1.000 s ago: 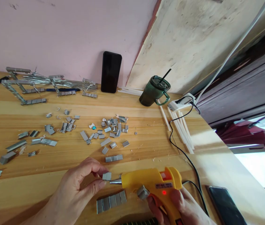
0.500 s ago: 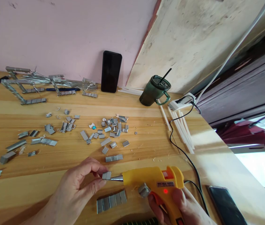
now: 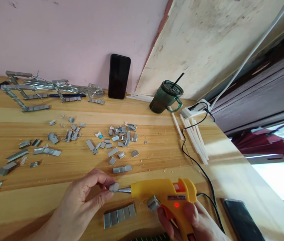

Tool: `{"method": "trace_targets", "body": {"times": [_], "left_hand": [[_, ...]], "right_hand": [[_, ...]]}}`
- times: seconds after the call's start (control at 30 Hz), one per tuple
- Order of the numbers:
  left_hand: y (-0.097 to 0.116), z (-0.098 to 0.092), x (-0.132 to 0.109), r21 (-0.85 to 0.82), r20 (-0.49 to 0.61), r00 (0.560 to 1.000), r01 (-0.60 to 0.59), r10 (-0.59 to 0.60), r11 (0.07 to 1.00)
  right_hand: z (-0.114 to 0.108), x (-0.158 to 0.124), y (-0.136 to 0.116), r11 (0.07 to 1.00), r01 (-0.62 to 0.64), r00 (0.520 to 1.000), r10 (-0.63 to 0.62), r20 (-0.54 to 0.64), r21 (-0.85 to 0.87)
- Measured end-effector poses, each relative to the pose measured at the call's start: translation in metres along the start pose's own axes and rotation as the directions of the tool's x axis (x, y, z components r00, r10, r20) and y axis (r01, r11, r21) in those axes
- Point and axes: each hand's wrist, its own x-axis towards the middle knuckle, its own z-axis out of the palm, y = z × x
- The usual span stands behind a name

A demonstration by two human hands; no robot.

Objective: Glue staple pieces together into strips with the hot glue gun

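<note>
Between the thumb and fingers of my left hand (image 3: 86, 197) is a small grey metal piece (image 3: 114, 187), pinched at its edge. My right hand (image 3: 194, 217) grips a yellow hot glue gun (image 3: 154, 188) with its red light lit. The gun's metal nozzle (image 3: 125, 190) points left and meets the metal piece; whether glue is flowing I cannot tell. Another bent grey piece (image 3: 153, 203) sits by the fingers of my right hand, in front of the gun's body. Below the nozzle, a row of joined grey pieces (image 3: 119, 216) lies on the wooden table (image 3: 157, 164).
Loose metal pieces (image 3: 122, 135) are scattered mid-table. Assembled metal frames (image 3: 23, 93) stand back left. A phone (image 3: 119, 77) leans on the wall beside a green mug (image 3: 165, 97). White glue sticks (image 3: 194, 140), a black cable (image 3: 197, 160), a power strip (image 3: 196, 108) and another phone (image 3: 242, 217) are at right.
Hardly anything differs. The metal piece in my left hand and the glue gun have shifted very slightly, still meeting at the nozzle.
</note>
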Motion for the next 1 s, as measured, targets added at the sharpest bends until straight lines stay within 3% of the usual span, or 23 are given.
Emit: {"method": "trace_targets", "body": {"times": [0.2, 0.5, 0.63, 1.0], "left_hand": [[-0.002, 0.001, 0.000, -0.006, -0.003, 0.999, 0.032, -0.032, 0.999], [0.004, 0.000, 0.002, 0.028, 0.002, 0.999, 0.050, -0.050, 0.998], [0.004, 0.001, 0.001, 0.030, -0.004, 0.999, 0.033, -0.033, 0.999], [0.000, 0.001, 0.001, 0.018, 0.000, 1.000, 0.019, -0.019, 1.000]], "right_hand": [[0.002, -0.002, -0.004, 1.000, -0.029, 0.999, 0.029, 0.035, -0.010], [0.005, -0.003, -0.012, 0.997, -0.066, 0.997, 0.064, -0.040, -0.044], [0.004, -0.003, -0.009, 0.999, -0.025, 1.000, 0.025, 0.002, -0.024], [0.005, -0.006, -0.012, 0.997, -0.063, 0.998, 0.062, -0.025, -0.040]]}}
